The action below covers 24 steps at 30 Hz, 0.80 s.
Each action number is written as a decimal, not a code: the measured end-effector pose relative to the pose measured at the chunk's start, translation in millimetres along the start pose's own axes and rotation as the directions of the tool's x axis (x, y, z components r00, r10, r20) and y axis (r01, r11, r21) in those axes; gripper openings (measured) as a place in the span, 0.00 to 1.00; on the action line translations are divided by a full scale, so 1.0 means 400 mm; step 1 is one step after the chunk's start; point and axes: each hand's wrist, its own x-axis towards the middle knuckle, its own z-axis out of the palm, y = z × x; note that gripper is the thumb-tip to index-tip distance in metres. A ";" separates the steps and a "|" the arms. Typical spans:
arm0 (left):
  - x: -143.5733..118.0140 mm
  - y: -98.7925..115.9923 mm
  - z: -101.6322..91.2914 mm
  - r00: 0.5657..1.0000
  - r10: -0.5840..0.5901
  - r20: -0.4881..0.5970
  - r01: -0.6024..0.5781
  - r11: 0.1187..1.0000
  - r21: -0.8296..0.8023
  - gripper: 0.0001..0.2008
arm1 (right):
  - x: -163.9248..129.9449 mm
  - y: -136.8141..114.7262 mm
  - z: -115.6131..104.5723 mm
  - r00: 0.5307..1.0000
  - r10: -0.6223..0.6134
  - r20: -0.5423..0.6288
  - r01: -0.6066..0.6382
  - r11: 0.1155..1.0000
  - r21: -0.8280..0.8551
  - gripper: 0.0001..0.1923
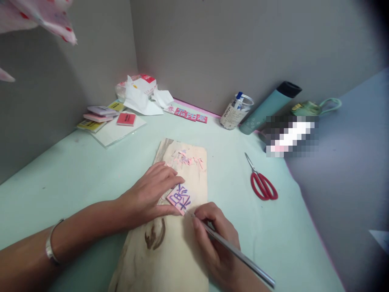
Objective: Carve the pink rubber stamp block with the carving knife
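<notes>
A purple Chinese character covers the pink square block (179,199); it lies turned, and I cannot read it surely. Along the back, the row of small red-and-white character tiles (181,113) starts with 春; the rest look like 花, 阳 and 居, less certainly. The silvery cylindrical can (228,117) bears dark vertical lettering, too blurred to read, as is the print on the flat yellow packet (91,125).

Passable beyond the right hand (225,231), between wooden board (179,259) and red-handled scissors (256,175); blocked back right by can (231,115) and teal bottle (269,108), near left by left forearm (91,231).
</notes>
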 end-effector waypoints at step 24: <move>0.002 0.001 0.000 1.000 0.004 0.005 -0.004 1.000 -0.005 0.26 | 0.007 0.007 0.005 0.999 -0.049 -0.011 0.049 0.998 -0.029 0.07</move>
